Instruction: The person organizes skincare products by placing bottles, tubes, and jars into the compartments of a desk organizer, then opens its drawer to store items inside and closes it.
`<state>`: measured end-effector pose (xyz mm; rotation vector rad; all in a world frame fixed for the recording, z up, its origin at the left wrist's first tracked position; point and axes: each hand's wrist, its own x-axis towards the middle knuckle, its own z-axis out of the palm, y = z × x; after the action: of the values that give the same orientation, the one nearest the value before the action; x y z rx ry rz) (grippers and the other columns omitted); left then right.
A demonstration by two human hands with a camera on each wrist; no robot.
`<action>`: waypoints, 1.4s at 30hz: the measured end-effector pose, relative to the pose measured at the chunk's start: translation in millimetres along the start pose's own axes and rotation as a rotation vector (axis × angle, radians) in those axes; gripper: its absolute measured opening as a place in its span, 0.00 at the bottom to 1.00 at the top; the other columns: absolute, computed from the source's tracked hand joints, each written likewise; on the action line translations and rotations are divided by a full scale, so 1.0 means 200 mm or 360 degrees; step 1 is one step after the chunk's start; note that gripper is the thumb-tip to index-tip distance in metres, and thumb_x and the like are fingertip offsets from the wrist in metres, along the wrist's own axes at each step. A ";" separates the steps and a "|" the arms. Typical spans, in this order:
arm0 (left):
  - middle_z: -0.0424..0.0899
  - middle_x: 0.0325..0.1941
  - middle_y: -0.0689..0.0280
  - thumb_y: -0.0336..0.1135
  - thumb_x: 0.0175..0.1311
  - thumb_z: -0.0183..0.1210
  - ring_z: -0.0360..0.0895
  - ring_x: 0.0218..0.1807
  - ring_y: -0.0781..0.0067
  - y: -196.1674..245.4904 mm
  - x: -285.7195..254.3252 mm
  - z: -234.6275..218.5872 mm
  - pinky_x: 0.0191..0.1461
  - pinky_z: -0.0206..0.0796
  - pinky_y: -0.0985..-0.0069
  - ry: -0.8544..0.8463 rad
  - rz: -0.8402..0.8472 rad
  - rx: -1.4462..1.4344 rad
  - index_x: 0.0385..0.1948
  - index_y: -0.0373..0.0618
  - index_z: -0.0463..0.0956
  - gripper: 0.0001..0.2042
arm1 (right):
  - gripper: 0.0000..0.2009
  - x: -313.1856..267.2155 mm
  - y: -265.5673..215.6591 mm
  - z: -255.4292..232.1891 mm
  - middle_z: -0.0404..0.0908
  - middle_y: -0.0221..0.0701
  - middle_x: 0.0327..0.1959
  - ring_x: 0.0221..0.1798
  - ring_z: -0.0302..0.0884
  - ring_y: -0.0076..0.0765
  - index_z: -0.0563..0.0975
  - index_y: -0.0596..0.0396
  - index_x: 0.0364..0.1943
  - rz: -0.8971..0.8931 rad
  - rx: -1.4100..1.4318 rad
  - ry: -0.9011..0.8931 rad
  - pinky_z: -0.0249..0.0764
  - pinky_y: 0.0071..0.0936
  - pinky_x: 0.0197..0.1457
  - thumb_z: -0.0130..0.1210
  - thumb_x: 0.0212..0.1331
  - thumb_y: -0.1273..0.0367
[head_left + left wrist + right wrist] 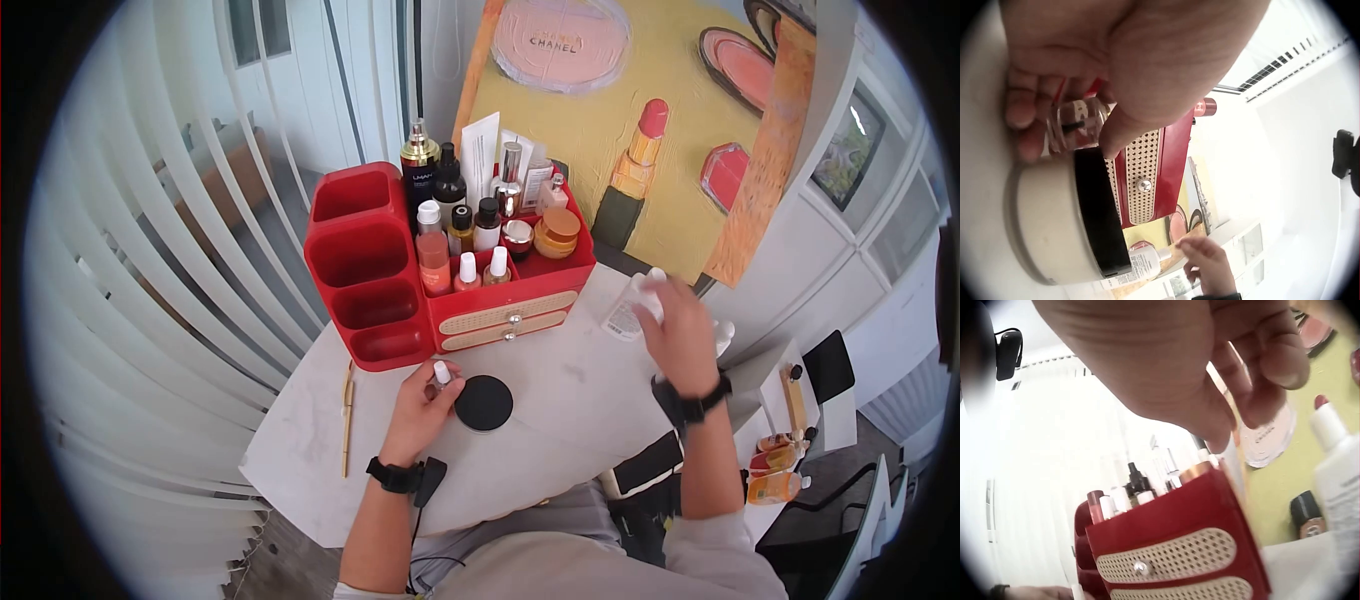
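While a small clear bottle [1069, 123] with a white cap is gripped by the curled fingers and thumb of the left hand [415, 410], the right hand [683, 335] is held open, its fingers loosely bent, near the top of a white bottle [622, 315] but apart from it. The small bottle is held between the front of a red organizer [480, 302] and the near edge of the bench [570, 410], just beside a white jar [1054, 219] with a black lid. By the bench's right edge, the white bottle is stood upright.

Toward the far edge, the organizer is set with two woven-fronted drawers [470, 321] facing the near edge. Stepped compartments are seen at its left end; its other part is filled with cosmetics, among them a white tube [481, 150], an amber jar [556, 232] and two white-capped bottles [467, 272] in the front row. Along the bench's left edge, a thin gold stick [348, 420] is laid. Beyond the far edge, a painting [560, 120] of cosmetics is propped.
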<state>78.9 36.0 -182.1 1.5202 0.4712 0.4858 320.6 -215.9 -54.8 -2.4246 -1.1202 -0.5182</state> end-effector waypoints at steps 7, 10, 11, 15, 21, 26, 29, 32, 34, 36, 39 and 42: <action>0.81 0.34 0.72 0.29 0.75 0.64 0.74 0.31 0.85 -0.01 0.00 0.01 0.34 0.69 0.81 0.0013 -0.0015 -0.0015 0.50 0.40 0.79 0.08 | 0.28 -0.63 0.09 0.14 0.74 0.40 0.64 0.49 0.85 0.52 0.75 0.55 0.64 0.0398 -0.0594 -0.0374 0.84 0.46 0.48 0.70 0.59 0.69; 0.81 0.35 0.71 0.29 0.75 0.64 0.74 0.32 0.85 -0.01 0.00 0.01 0.34 0.69 0.81 0.0019 -0.0025 -0.0007 0.50 0.40 0.79 0.08 | 0.26 -0.72 0.11 0.27 0.73 0.40 0.65 0.52 0.83 0.51 0.75 0.59 0.63 0.0279 -0.0438 -0.0029 0.84 0.46 0.49 0.68 0.61 0.70; 0.81 0.35 0.71 0.29 0.75 0.64 0.74 0.32 0.85 -0.01 0.00 0.01 0.34 0.69 0.81 0.0018 -0.0037 -0.0022 0.50 0.40 0.79 0.08 | 0.26 -0.73 0.10 0.29 0.73 0.40 0.65 0.52 0.83 0.51 0.75 0.59 0.63 0.0283 -0.0438 -0.0023 0.84 0.46 0.49 0.68 0.61 0.70; 0.82 0.36 0.72 0.30 0.76 0.64 0.75 0.33 0.85 0.01 0.00 0.00 0.35 0.70 0.81 -0.0001 -0.0071 -0.0043 0.50 0.39 0.79 0.08 | 0.23 -0.66 -0.02 0.29 0.78 0.41 0.55 0.47 0.85 0.51 0.78 0.59 0.60 0.0118 0.0292 -0.0273 0.84 0.45 0.48 0.67 0.59 0.76; 0.83 0.37 0.72 0.30 0.76 0.65 0.76 0.34 0.85 0.03 -0.01 0.00 0.36 0.71 0.82 -0.0018 -0.0092 -0.0019 0.52 0.40 0.79 0.09 | 0.17 -0.23 -0.19 0.17 0.84 0.35 0.43 0.39 0.85 0.34 0.82 0.57 0.53 -0.0118 0.1205 -0.0134 0.82 0.29 0.43 0.71 0.60 0.78; 0.83 0.36 0.73 0.30 0.75 0.65 0.77 0.34 0.86 0.01 0.00 -0.01 0.36 0.71 0.82 -0.0032 -0.0073 -0.0006 0.52 0.40 0.79 0.09 | 0.15 0.25 -0.21 0.14 0.88 0.32 0.36 0.32 0.85 0.33 0.84 0.58 0.49 0.0023 0.1220 -0.0036 0.81 0.25 0.40 0.73 0.61 0.67; 0.83 0.36 0.73 0.30 0.76 0.65 0.77 0.33 0.86 0.02 -0.01 0.00 0.36 0.71 0.82 -0.0028 -0.0071 -0.0017 0.52 0.41 0.79 0.09 | 0.16 0.42 -0.21 0.17 0.90 0.30 0.40 0.33 0.80 0.18 0.84 0.60 0.49 -0.0087 0.0800 -0.0111 0.77 0.22 0.38 0.73 0.64 0.65; 0.83 0.36 0.73 0.30 0.76 0.65 0.77 0.32 0.86 0.01 -0.01 0.00 0.36 0.71 0.82 -0.0022 -0.0052 0.0003 0.52 0.41 0.79 0.09 | 0.17 0.46 -0.25 0.09 0.91 0.32 0.42 0.31 0.80 0.22 0.85 0.59 0.49 -0.0092 0.0673 -0.0232 0.76 0.25 0.37 0.74 0.62 0.63; 0.82 0.35 0.72 0.30 0.76 0.65 0.76 0.32 0.86 0.00 0.00 0.00 0.35 0.70 0.82 -0.0006 -0.0027 0.0005 0.52 0.40 0.79 0.09 | 0.17 0.53 -0.29 0.03 0.91 0.33 0.42 0.32 0.82 0.28 0.85 0.58 0.49 -0.0148 0.0752 -0.0161 0.78 0.28 0.38 0.74 0.61 0.63; 0.82 0.35 0.72 0.30 0.76 0.65 0.76 0.31 0.85 -0.01 0.00 0.00 0.35 0.70 0.82 -0.0027 -0.0004 0.0035 0.52 0.40 0.79 0.09 | 0.17 0.62 -0.29 0.04 0.90 0.34 0.42 0.33 0.84 0.34 0.85 0.56 0.49 -0.0173 0.0838 -0.0087 0.79 0.32 0.40 0.74 0.59 0.64; 0.82 0.35 0.72 0.30 0.76 0.64 0.75 0.31 0.85 -0.02 0.00 0.00 0.34 0.69 0.82 -0.0025 -0.0009 0.0027 0.52 0.40 0.79 0.09 | 0.15 0.79 -0.32 0.11 0.89 0.34 0.37 0.47 0.88 0.48 0.87 0.47 0.45 -0.0434 0.0360 0.0105 0.82 0.44 0.50 0.72 0.55 0.60; 0.82 0.34 0.72 0.30 0.75 0.65 0.76 0.32 0.85 -0.03 0.01 -0.01 0.34 0.69 0.82 -0.0034 0.0002 0.0039 0.52 0.40 0.79 0.09 | 0.12 0.92 -0.36 0.19 0.89 0.37 0.38 0.44 0.88 0.51 0.88 0.48 0.41 -0.0368 0.0036 -0.0231 0.82 0.46 0.48 0.72 0.53 0.63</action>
<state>79.3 38.8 -188.3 1.5480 0.4610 0.4661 382.4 -38.6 19.2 -2.3575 -1.4708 -0.4014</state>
